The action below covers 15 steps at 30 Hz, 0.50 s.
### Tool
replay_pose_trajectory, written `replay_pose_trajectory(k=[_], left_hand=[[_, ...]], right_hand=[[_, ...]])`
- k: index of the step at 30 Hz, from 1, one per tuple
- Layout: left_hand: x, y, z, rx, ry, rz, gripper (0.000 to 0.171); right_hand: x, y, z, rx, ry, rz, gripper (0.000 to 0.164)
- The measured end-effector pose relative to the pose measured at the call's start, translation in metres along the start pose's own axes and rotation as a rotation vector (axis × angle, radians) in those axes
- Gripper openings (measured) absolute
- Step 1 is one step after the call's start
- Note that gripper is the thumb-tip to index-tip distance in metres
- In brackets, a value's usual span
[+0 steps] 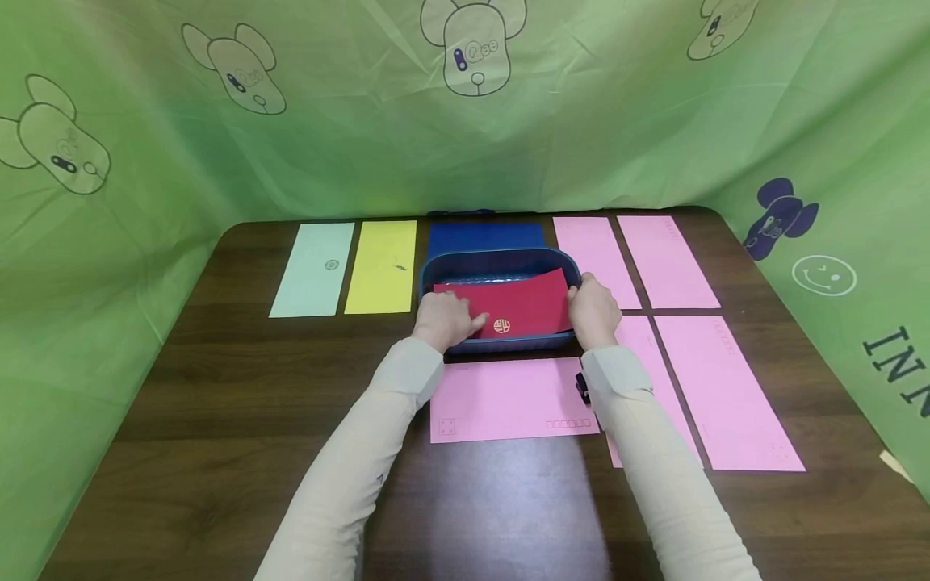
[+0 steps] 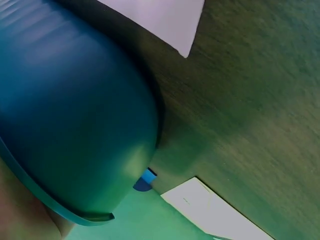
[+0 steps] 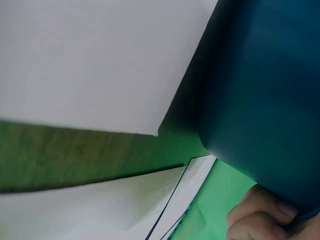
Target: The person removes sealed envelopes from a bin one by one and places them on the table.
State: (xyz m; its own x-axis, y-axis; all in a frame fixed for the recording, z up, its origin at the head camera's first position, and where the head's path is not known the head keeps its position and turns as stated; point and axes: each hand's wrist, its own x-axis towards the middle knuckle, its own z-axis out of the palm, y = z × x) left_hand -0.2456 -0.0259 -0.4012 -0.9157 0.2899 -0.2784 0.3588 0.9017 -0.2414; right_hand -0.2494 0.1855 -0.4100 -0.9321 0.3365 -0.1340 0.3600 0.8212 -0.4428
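Note:
A dark blue plastic bin (image 1: 508, 344) is at the middle of the table, with a red envelope (image 1: 519, 303) bearing a gold emblem lying in it. My left hand (image 1: 445, 319) grips the bin's left end, its thumb reaching inward over the envelope. At the opposite end my right hand (image 1: 596, 311) holds the rim, and curled fingers (image 3: 262, 210) show under it in the right wrist view. From the left wrist, the bin's outer wall (image 2: 75, 110) fills much of the view, and only part of the left hand (image 2: 22, 212) shows at the rim.
A pink envelope (image 1: 512, 403) lies in front of the bin, and several more pink envelopes (image 1: 726, 387) lie to the right. Behind is a blue envelope (image 1: 487, 236); a yellow envelope (image 1: 381, 266) and a pale green one (image 1: 314, 270) lie left. Green cloth (image 1: 349, 145) surrounds the table.

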Motion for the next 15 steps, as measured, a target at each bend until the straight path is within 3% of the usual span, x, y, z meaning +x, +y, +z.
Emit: replay_pose_trajectory(k=[15], left_hand=[[0.0055,0.003,-0.003,0.029,0.01,-0.046,0.066]], right_hand=[[-0.0004,0.0006,-0.0006,-0.001,0.003,0.001,0.035]])
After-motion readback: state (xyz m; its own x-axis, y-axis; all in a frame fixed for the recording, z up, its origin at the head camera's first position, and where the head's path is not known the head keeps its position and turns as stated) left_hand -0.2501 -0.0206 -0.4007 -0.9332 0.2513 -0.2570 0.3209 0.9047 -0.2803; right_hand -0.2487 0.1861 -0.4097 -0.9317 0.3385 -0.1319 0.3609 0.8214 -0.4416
